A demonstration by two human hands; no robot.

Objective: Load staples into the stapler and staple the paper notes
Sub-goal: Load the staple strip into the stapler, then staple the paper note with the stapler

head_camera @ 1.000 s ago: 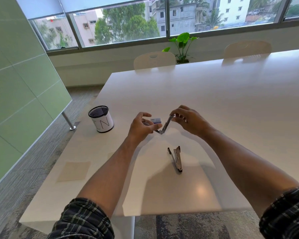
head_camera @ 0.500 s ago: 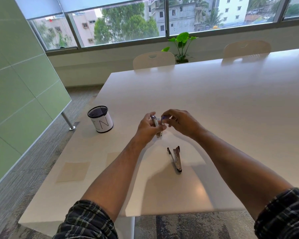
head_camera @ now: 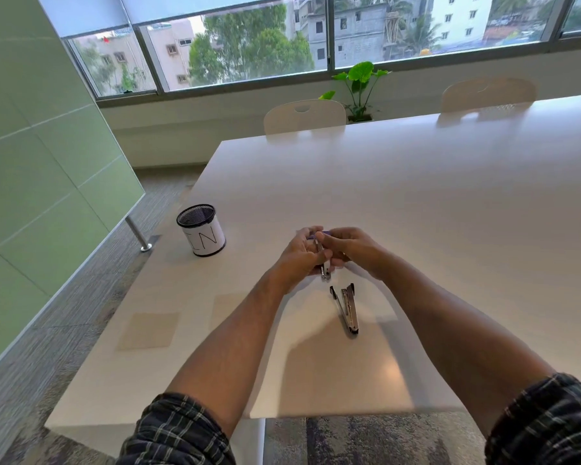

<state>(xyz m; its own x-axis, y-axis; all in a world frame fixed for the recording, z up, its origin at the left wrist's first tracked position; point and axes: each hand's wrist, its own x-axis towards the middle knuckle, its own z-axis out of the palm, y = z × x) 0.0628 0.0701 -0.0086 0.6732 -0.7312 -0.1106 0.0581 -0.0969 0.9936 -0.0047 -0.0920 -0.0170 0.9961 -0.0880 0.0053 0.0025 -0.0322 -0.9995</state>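
A small metal stapler [head_camera: 324, 268] stands upright in my left hand [head_camera: 301, 258], whose fingers curl round it. My right hand [head_camera: 351, 246] touches the left and pinches a small purple item [head_camera: 323, 233], apparently a staple box, at the stapler's top end. A second metal stapler [head_camera: 348, 310] lies on the white table [head_camera: 433, 213] just in front of my hands, its arms spread in a narrow V. Two pale square paper notes lie flat on the table, one [head_camera: 148, 330] near the left edge and the other [head_camera: 228, 308] partly under my left forearm.
A black mesh pen cup [head_camera: 203, 234] with a white label stands left of my hands. Two white chairs [head_camera: 304, 115] and a potted plant [head_camera: 361, 90] stand beyond the table's far edge. The table's left and near edges drop to carpet.
My hands have come together. The stapler, held out by my right hand a second ago, now stands upright in my left. The small box went from left fingers to right.
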